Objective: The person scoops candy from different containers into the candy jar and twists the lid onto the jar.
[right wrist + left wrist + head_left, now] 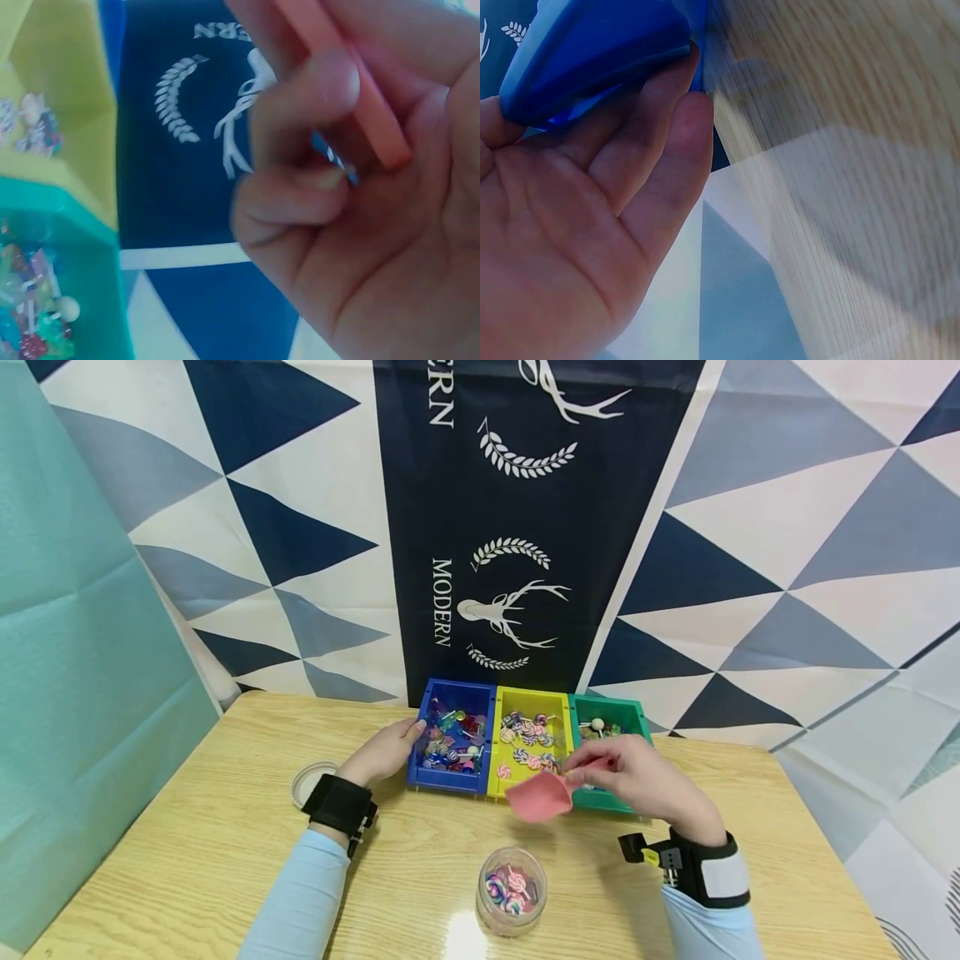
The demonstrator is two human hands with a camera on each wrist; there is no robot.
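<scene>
My right hand (637, 772) grips a pink scoop (540, 797) by its handle; in the right wrist view the fingers curl round that handle (367, 112). The scoop's blade overlaps the front edge of the yellow bin (492, 785), which holds swirl lollipop charms (534, 731). On the left, my left hand (382, 750) holds the side wall of the blue bin (450, 783), thumb at the rim and fingers against the outside, as the left wrist view shows. Small colourful charms lie in the blue bin. A clear jar (487, 910) with swirl lollipop charms inside stands nearer me.
The green bin (637, 718), with more small charms, adjoins the yellow one on the right, partly behind my right hand. A round clear lid (303, 783) lies by my left wrist. Patterned cloth (495, 527) hangs behind the wooden table (210, 827).
</scene>
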